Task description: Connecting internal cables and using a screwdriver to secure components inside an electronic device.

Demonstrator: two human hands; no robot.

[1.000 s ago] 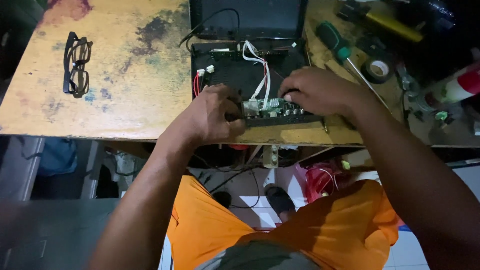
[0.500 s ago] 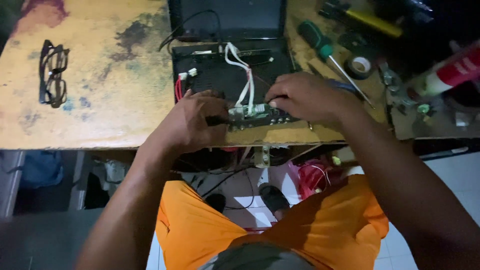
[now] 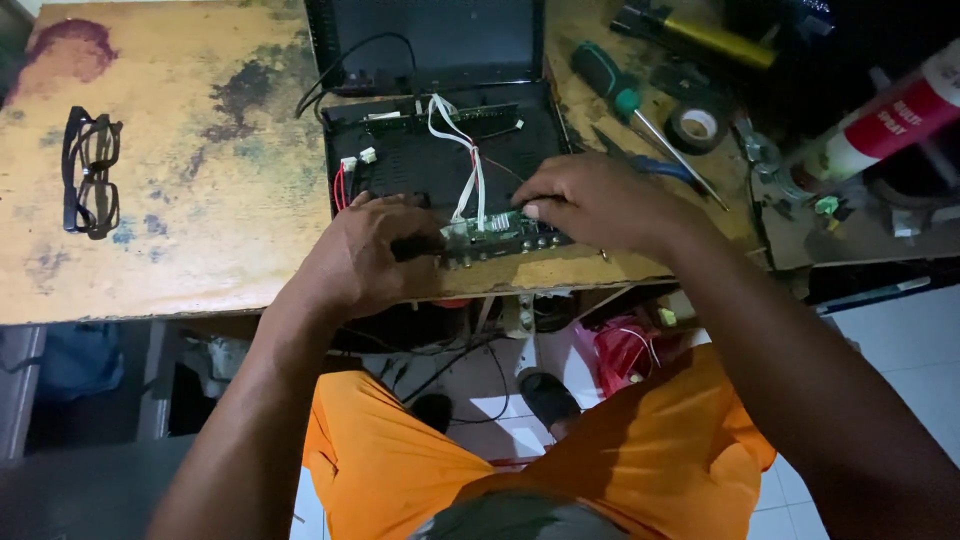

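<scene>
An opened black device case [image 3: 420, 160] lies on the worn wooden table [image 3: 200, 220], with white and red wires [image 3: 470, 160] running inside it. At its near edge sits a small green circuit board [image 3: 495, 235]. My left hand [image 3: 365, 260] grips the board's left end with curled fingers. My right hand [image 3: 595, 205] rests over the board's right end, its fingertips pressing on top of it. What lies under my palms is hidden.
Black glasses [image 3: 90, 170] lie at the far left of the table. A green-handled screwdriver [image 3: 630, 105], a roll of black tape [image 3: 697, 125], a yellow-handled tool [image 3: 700, 35] and a red-and-white spray can [image 3: 880, 125] clutter the right side. Cables hang below the table.
The view has shifted, so the table and case appear lower and further right. Both hands stay on the circuit board with almost no change in grip.
</scene>
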